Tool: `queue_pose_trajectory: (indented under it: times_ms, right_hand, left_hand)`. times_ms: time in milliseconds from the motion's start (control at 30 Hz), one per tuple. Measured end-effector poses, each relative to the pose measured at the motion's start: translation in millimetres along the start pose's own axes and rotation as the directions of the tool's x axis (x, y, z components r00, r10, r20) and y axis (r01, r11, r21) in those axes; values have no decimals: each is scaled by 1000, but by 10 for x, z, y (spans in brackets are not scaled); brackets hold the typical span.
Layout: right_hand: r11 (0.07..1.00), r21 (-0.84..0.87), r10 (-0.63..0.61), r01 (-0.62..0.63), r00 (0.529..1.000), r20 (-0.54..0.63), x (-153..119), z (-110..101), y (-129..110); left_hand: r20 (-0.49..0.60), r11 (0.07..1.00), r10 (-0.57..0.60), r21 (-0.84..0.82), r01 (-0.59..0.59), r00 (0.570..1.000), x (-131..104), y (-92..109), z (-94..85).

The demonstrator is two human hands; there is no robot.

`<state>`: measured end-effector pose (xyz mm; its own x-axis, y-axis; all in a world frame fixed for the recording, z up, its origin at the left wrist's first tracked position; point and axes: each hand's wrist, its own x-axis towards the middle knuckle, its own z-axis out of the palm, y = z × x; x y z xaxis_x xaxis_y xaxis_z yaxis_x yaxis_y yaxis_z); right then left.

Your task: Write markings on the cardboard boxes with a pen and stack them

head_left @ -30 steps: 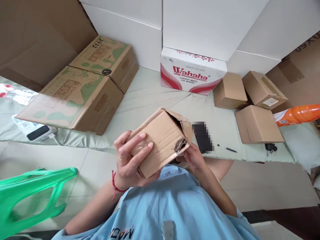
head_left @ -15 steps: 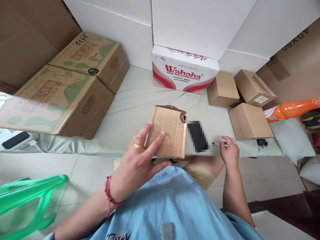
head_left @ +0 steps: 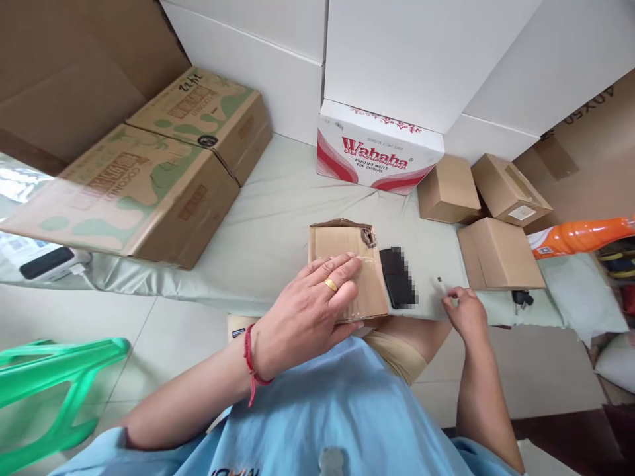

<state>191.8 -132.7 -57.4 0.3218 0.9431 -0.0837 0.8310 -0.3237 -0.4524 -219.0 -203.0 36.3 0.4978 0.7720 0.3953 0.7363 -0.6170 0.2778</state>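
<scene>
A small cardboard box (head_left: 370, 281) with a torn hole at its far right corner sits at the table's near edge. My left hand (head_left: 317, 297) lies on top of it, palm down, a gold ring on one finger, and covers much of its left part. Just right of the box lies a black phone-like object (head_left: 397, 277), partly pixelated. Farther right, my right hand (head_left: 464, 311) pinches a small pale, thin object (head_left: 441, 287) with a dark tip, held low over the cloth.
At the left stand two large coconut cartons (head_left: 163, 198). A Wahaba-style white carton (head_left: 377, 149) is at the back. Three small boxes (head_left: 501, 254), keys (head_left: 522, 299) and an orange bottle (head_left: 580, 237) are right. A green stool (head_left: 74, 396) stands lower left.
My left hand has moved right and lies further over the box, its fingers closer together. The pale object in my right hand now points more upward. The whole view has shifted slightly.
</scene>
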Motion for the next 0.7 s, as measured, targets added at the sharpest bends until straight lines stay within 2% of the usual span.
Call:
queue_pose_trajectory:
  times_ms: [133, 200, 233, 300, 333, 367, 400, 433, 500, 600, 700]
  right_hand:
    - [951, 308, 34, -4, 995, -93, -73, -208, -137]
    - [868, 497, 37, 2, 997, -68, -107, -287, -287]
    - [777, 630, 20, -2, 1000, -22, -120, -314, -389]
    - [482, 875, -74, -46, 993, 93, -140, -335, -643]
    - [322, 943, -140, -88, 980, 139, -150, -329, -791]
    - [201, 971, -202, -127, 965, 168, -165, -314, -948]
    - [143, 978, -249, -150, 951, 183, -186, -292, -1111]
    - [122, 980, -284, -159, 940, 188, -213, -266, -1275]
    - [142, 981, -341, -134, 924, 175, -287, -209, -1590]
    - [217, 976, -415, -28, 902, 118, -415, -115, -1981]
    - [274, 953, -442, 127, 897, 7, -512, 3, -2229]
  left_hand:
    - [-2, 1000, -26, 12, 26, 1000, -26, 58, 35]
    - [13, 1000, -17, 12, 17, 1000, -27, 70, 39]
    - [18, 1000, -18, 10, 18, 1000, -23, 72, 39]
    - [22, 1000, -29, 2, 29, 999, -15, 75, 39]
    - [23, 999, -34, -3, 35, 999, -12, 79, 40]
    - [24, 999, -38, -7, 39, 999, -12, 84, 42]
    - [24, 999, -42, -8, 42, 999, -15, 91, 45]
    - [21, 999, -44, -6, 44, 999, -20, 99, 49]
    - [5, 999, -49, 4, 49, 999, -36, 117, 59]
    - [-27, 998, -52, 21, 53, 998, -55, 140, 73]
    - [-46, 998, -58, 24, 59, 997, -56, 152, 89]
